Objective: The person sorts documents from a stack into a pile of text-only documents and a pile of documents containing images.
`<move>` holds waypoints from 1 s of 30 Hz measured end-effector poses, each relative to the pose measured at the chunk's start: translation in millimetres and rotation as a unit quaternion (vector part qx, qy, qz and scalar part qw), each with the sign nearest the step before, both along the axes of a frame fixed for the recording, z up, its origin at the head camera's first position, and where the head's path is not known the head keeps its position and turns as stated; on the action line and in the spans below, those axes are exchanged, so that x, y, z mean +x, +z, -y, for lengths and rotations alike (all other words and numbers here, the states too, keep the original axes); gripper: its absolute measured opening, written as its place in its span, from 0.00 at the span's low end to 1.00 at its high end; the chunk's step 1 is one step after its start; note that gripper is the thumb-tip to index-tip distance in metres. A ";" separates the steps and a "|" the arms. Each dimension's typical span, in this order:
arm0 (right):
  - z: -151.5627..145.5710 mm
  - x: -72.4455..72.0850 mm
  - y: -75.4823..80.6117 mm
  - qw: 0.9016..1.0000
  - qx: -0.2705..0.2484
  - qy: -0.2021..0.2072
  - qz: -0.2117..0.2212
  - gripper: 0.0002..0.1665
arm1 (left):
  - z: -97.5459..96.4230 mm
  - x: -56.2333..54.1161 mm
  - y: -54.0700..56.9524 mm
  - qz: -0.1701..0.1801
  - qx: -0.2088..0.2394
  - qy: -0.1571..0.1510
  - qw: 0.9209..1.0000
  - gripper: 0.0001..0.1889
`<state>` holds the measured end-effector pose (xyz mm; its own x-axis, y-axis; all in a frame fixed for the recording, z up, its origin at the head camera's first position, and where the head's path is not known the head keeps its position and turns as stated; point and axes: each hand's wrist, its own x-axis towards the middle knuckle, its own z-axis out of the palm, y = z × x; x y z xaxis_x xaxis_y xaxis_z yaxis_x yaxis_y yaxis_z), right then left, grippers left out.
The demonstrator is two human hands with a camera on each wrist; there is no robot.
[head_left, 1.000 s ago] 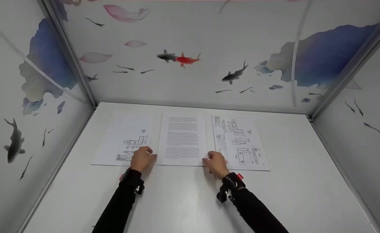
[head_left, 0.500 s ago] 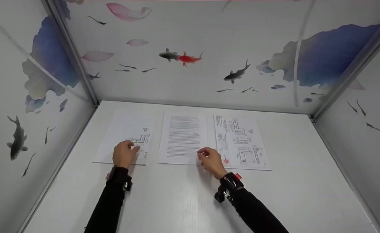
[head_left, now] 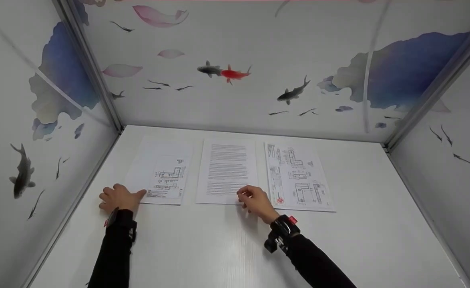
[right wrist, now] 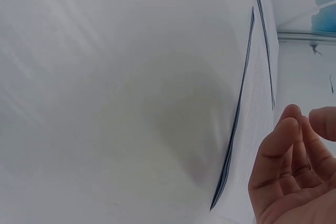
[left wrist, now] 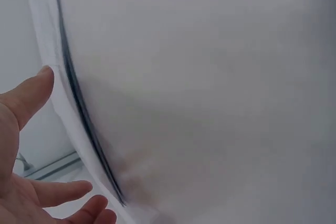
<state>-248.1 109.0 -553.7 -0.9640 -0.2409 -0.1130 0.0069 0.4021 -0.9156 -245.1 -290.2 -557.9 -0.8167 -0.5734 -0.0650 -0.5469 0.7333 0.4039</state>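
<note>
Three flat stacks of white paper lie side by side. On top of the left stack (head_left: 147, 168) is a technical drawing; the middle stack (head_left: 227, 168) shows lines of printed text; the right stack (head_left: 303, 176) carries drawings and a small red mark. My left hand (head_left: 119, 199) is at the near-left corner of the left stack, fingers spread. In the left wrist view, its thumb reaches the edge of the paper stack (left wrist: 71, 106). Over the near-right corner of the middle stack, my right hand (head_left: 258, 203) hovers with loosely bent fingers and holds nothing.
The white table (head_left: 211, 248) extends in front of the stacks and off to the right. A back wall (head_left: 235, 108) and side walls, printed with fish and petals, enclose it, with metal posts (head_left: 103, 88) at the corners.
My left hand has left the gap between the left and middle stacks, crossed over the left stack and come down at its outer near corner. The right hand has shifted slightly left.
</note>
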 end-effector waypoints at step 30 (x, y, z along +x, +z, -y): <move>2.1 2.5 -1.9 0.999 -0.005 0.033 0.028 0.13 | -2.8 -1.1 -5.0 -0.025 -0.048 -0.037 0.998 0.34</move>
<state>-245.7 106.9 -555.5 -0.9381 -0.3056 -0.1628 0.0311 0.3941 -0.9185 -246.2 -287.4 -562.9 -0.8580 -0.5129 0.0285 -0.4709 0.8075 0.3553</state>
